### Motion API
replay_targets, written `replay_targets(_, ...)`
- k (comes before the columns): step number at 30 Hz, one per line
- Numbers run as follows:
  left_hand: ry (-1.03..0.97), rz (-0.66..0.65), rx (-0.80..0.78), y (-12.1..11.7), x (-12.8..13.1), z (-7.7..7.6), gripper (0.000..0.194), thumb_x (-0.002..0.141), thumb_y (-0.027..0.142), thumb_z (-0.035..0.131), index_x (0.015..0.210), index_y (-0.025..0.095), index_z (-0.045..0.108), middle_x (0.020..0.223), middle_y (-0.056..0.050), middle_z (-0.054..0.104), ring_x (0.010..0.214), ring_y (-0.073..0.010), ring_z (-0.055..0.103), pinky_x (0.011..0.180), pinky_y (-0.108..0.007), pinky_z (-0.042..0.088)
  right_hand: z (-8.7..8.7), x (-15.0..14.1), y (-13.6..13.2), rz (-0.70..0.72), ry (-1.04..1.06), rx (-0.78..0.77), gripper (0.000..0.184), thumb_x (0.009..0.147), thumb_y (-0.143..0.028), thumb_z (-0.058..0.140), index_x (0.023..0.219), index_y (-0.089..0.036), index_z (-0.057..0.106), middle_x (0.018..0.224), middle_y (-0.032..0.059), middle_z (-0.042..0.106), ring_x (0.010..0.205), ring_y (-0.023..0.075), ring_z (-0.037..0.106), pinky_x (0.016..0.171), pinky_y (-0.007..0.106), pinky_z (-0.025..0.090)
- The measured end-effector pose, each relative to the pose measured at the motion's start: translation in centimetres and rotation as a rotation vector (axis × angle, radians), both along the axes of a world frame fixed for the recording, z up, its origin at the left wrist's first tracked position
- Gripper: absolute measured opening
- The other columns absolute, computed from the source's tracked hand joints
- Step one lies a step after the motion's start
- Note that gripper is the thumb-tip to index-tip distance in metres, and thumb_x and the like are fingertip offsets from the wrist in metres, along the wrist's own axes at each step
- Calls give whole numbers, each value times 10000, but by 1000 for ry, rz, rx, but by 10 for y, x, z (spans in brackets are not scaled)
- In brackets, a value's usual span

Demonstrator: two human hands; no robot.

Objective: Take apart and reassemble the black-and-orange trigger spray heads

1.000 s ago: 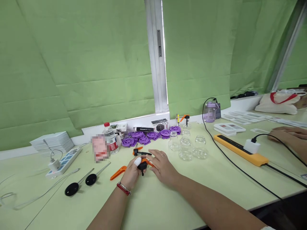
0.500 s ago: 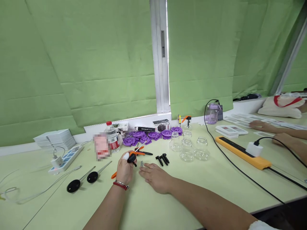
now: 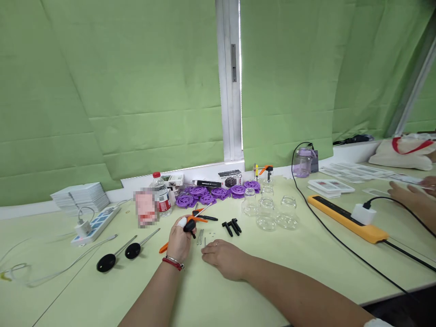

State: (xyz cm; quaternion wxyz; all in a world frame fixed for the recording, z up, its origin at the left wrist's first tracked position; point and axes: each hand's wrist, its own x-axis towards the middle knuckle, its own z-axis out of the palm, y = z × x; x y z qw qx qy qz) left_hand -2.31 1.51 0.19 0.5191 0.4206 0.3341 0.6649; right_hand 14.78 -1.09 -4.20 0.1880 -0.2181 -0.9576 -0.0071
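Observation:
My left hand is closed around a black round-headed piece with a metal rod pointing up and to the right. Orange and black lever-like parts lie just behind it, and another orange end shows beside the wrist. Between my hands, thin metal pins rest on the table beside a few tiny pieces. Low over the tabletop, my right hand has its fingers drawn together at one metal pin, whose lower end they partly hide. Black tube-like parts lie beyond that hand.
Glass jars stand right of centre, with purple wheel-shaped parts behind. Two black discs with rods lie left, near a white power strip. An orange power strip and another person's hand are at right.
My right hand has drawn back slightly toward me, uncovering metal pins and tiny pieces. My left hand keeps its hold. The other person's hands at right have shifted.

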Motion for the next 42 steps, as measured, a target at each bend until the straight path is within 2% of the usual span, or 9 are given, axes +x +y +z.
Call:
replay_targets(4,-4,-32,-22,-2,2,0,225,759,328,535,854,128,578,661,-6,569,538,-110,512,554,-256,398,7,-2,-10,80,-91,157,208,789,-108,488,944,-168,613,946,66,677,901,164,577,784,279,421)
replay_targets(8,-12,-92,-74,-5,9,0,239,726,338,579,824,121,595,652,-12,573,537,-117,513,556,-266,410,15,-7,-29,122,-127,343,131,790,-94,482,783,-166,592,716,37,629,702,161,535,659,283,411)
replay_targets(13,-11,-279,-137,-14,15,4,279,712,317,623,863,82,626,701,-56,604,576,-139,532,599,-287,413,16,-15,-46,203,-84,462,129,807,-124,480,733,-177,572,655,23,580,629,152,488,582,286,371)
replay_targets(21,47,-425,-207,-23,21,5,279,695,319,671,867,99,684,723,-80,634,602,-167,547,612,-308,416,22,-16,-47,201,29,420,159,818,-115,436,789,-185,576,695,23,594,639,144,490,580,278,391)
replay_targets(23,49,-465,-245,-24,22,2,245,712,315,666,865,125,692,734,-80,644,642,-186,559,635,-321,424,31,-13,-42,142,248,344,194,818,-104,415,861,-182,588,785,44,629,717,155,525,630,280,427)
replay_targets(26,8,-525,-233,-25,24,-3,188,736,308,654,822,146,693,751,-76,652,735,-209,576,696,-332,427,50,-6,-27,-60,677,102,209,833,-137,414,921,-185,597,891,74,639,846,176,555,743,310,463)
replay_targets(31,31,-634,-210,-28,30,-2,327,762,409,617,887,113,678,777,-101,641,659,-181,562,672,-336,423,67,3,8,-372,1143,-394,165,807,-277,511,871,-166,615,806,58,633,707,148,569,676,295,493)
replay_targets(35,69,-620,-218,-30,31,0,375,738,440,634,915,112,677,765,-99,636,645,-180,561,662,-333,424,63,0,21,-390,1218,-659,214,741,-331,583,840,-145,622,675,21,605,592,127,539,580,270,486)
replay_targets(42,4,-617,-244,-26,30,-7,380,722,460,649,882,116,669,750,-84,621,658,-194,565,675,-364,427,56,-7,16,-359,1237,-716,211,723,-338,598,817,-151,628,681,15,607,599,126,548,592,273,492)
